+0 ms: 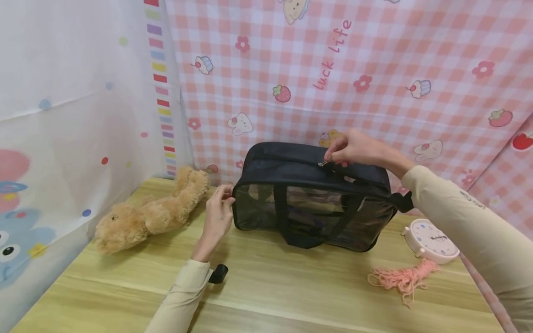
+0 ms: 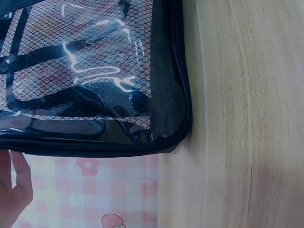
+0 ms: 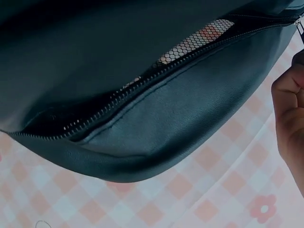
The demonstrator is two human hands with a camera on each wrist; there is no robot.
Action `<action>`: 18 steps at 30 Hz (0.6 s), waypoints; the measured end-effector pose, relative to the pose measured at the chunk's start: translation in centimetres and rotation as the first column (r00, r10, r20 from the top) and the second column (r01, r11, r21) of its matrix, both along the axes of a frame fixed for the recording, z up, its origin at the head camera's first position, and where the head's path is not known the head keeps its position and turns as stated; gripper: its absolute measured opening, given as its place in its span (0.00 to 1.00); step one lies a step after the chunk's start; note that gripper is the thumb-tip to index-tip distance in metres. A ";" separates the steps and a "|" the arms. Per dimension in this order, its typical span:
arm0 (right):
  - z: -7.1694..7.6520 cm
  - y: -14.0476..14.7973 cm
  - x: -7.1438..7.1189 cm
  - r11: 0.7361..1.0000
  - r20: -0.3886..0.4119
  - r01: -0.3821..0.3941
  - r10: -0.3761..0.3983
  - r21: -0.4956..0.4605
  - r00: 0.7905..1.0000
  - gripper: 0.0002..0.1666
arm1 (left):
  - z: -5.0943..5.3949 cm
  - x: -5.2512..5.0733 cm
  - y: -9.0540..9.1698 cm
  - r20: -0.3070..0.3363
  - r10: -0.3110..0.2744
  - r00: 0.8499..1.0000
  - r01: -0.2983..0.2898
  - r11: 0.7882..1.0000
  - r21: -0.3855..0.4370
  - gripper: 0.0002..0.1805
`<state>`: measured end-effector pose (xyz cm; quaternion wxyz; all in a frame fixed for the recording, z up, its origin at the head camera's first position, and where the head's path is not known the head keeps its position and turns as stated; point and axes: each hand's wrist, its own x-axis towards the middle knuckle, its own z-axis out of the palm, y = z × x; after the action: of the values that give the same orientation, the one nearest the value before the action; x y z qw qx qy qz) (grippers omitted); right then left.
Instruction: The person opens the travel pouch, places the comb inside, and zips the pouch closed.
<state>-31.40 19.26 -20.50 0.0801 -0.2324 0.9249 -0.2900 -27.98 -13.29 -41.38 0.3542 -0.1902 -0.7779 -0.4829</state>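
A black bag (image 1: 308, 199) with a see-through front stands upright on the wooden table, its dark strap handle hanging down the front. With thumb and fingers, my right hand (image 1: 354, 147) pinches the metal zipper pull (image 1: 323, 163) on the bag's top. In the right wrist view the zipper teeth (image 3: 126, 95) are parted over a long gap, with mesh showing inside, and the pull is at the upper right. My left hand (image 1: 218, 210) grips the bag's left side edge; its fingertips are partly hidden. A corner of the clear panel (image 2: 95, 80) fills the left wrist view.
A tan plush toy (image 1: 154, 217) lies left of the bag. To the right are a pale pink alarm clock (image 1: 430, 240), lying face up, and a loose bundle of pink yarn (image 1: 405, 277). A pink checked cloth (image 1: 266, 74) hangs right behind the bag.
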 end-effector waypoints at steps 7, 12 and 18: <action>0.1 0.6 0.1 1.000 -0.018 -0.004 0.003 -0.020 1.000 0.09 | 0.1 0.1 0.2 -0.019 0.002 1.000 -0.002 1.000 0.008 0.07; 0.1 1.6 0.4 0.999 -0.008 -0.003 0.003 -0.035 1.000 0.10 | 0.0 0.2 0.1 -0.020 0.002 1.000 -0.001 1.000 0.004 0.07; -0.1 3.0 0.5 0.998 0.019 0.005 -0.004 -0.060 1.000 0.11 | 0.0 0.2 0.1 -0.015 -0.007 1.000 0.007 1.000 0.004 0.07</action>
<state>-30.89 22.28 -20.62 0.0809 -0.2299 0.9155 -0.3200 -27.81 -13.20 -41.35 0.3587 -0.1956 -0.7736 -0.4844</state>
